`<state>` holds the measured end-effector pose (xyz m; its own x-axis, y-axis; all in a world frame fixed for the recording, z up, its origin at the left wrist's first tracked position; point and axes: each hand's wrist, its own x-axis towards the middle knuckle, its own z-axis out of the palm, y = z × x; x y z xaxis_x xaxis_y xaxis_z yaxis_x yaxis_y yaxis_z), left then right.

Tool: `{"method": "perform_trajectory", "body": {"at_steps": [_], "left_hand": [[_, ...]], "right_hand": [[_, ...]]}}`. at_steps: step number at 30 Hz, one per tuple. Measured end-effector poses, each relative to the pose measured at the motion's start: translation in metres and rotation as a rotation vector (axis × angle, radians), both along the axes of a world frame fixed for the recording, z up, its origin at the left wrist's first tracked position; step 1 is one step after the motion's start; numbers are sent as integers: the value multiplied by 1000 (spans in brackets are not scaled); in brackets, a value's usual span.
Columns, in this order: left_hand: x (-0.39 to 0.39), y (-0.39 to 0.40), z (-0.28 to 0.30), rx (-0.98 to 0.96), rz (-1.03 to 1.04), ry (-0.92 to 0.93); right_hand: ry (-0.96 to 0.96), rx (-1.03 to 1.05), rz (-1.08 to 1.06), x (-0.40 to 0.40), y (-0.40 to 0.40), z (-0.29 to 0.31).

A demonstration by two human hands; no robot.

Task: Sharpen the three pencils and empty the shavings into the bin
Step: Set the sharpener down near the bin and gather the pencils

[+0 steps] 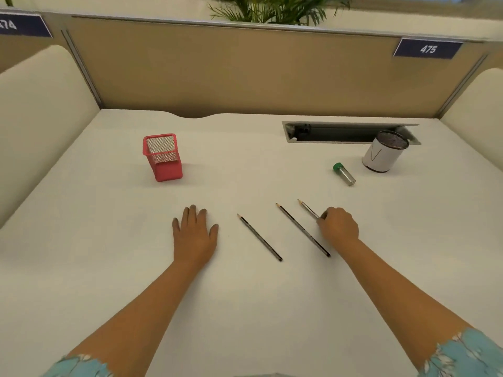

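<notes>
Dark pencils sharpened, lying parallel, right hand gripping third pencil

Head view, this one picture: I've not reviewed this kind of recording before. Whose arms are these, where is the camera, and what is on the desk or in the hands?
There is no machine here. A person wears a wide-angle camera on the head, looking forward and down, so you see their own two arms.

The left hand lies flat and open on the white desk, holding nothing. The right hand has closed its grip on the rightmost pencil, which appears to lie on the desk.

Two more pencils lie between the hands: the middle pencil and the left pencil.

Further back are a red mesh holder, a small green-capped sharpener on its side, and a white-wrapped mesh cup, probably the bin.
</notes>
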<state>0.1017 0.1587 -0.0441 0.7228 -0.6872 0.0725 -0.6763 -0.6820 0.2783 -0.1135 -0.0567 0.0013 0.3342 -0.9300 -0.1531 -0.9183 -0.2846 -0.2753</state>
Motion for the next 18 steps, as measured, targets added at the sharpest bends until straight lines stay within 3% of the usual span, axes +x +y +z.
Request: {"method": "perform_trajectory", "body": {"at_steps": [6,11,18], "left_hand": [[7,1,-1,7,-55,8],[8,2,-2,0,-73,28],[9,3,-1,-18,-70,33]], "right_hand": [[-277,40,-18,13,30,8],[-41,20,60,22,45,6],[-18,44,50,37,43,3]]}}
